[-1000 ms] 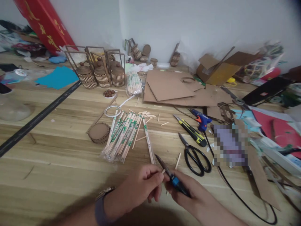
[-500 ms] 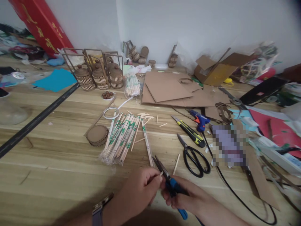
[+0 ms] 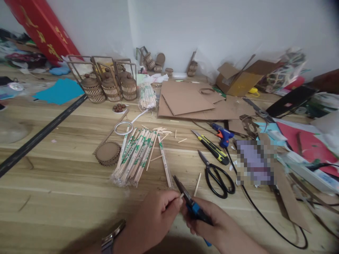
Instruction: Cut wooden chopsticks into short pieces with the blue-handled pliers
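My left hand [image 3: 156, 218] pinches a short wooden stick [image 3: 182, 195] between thumb and forefinger. My right hand [image 3: 212, 222] is wrapped round the blue-and-black handles of pointed shears [image 3: 186, 192]. Their dark blades lie right at the stick's tip, and part of the handles is hidden by my fingers. Ahead of my hands lies a plastic-wrapped bundle of chopsticks [image 3: 135, 155] with green-printed sleeves. One sleeved pair [image 3: 164, 160] rests apart from it, and a loose stick [image 3: 197, 184] lies just beyond my right hand.
Black-handled scissors [image 3: 217, 180], a yellow utility knife [image 3: 212, 148] and a blue glue gun [image 3: 224, 135] with a trailing cable lie to the right. Cardboard sheets [image 3: 185, 98] are farther back. Small lidded baskets [image 3: 92, 90] stand at the back left, near a tape roll [image 3: 123, 128].
The handles of the shears have drawn closer together in my right hand, and the blades look more closed around the stick. The view has shifted slightly.
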Demonstrator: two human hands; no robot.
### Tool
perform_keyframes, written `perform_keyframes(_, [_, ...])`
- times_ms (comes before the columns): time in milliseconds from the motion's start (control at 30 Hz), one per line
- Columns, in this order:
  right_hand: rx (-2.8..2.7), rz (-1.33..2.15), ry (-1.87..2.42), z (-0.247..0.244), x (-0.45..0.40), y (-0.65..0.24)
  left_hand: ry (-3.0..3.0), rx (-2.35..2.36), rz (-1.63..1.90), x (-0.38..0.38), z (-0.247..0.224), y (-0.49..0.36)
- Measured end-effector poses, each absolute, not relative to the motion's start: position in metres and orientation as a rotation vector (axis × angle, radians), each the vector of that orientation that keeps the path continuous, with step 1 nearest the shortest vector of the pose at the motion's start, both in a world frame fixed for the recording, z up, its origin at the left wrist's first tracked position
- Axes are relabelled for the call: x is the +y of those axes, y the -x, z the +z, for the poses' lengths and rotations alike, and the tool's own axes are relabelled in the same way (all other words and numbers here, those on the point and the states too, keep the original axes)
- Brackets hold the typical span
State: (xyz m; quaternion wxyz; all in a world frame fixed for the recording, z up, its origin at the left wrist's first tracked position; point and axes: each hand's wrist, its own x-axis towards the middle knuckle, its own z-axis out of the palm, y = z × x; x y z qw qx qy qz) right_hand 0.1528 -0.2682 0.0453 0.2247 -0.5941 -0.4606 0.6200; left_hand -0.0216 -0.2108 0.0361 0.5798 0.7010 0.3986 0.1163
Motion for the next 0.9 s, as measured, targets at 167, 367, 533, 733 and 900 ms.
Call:
perform_keyframes(167, [-1.325, 1.686, 1.635, 0.05, -0.268, -0.154, -1.454, 0.927, 0.242, -0.21, 0.037, 0.021])
perform_keyframes(367, [-1.255, 1.736, 1.585, 0.048, -0.273, -0.157, -1.186, 0.792, 0.254, -0.208, 0.03, 0.018])
perform_keyframes(533, [-0.938, 1.929, 1.517, 0.062, -0.274, -0.156, -1.222, 0.808, 0.274, -0.208, 0.029, 0.019])
perform_keyframes(733, [-0.92, 1.951, 1.509, 0.065, -0.271, -0.155, -1.328, 0.901, 0.238, -0.209, 0.034, 0.02])
perform_keyframes(900, [-0.934, 1.956, 1.566, 0.067, -0.27, -0.154, -1.458, 0.929, 0.25, -0.21, 0.04, 0.02])
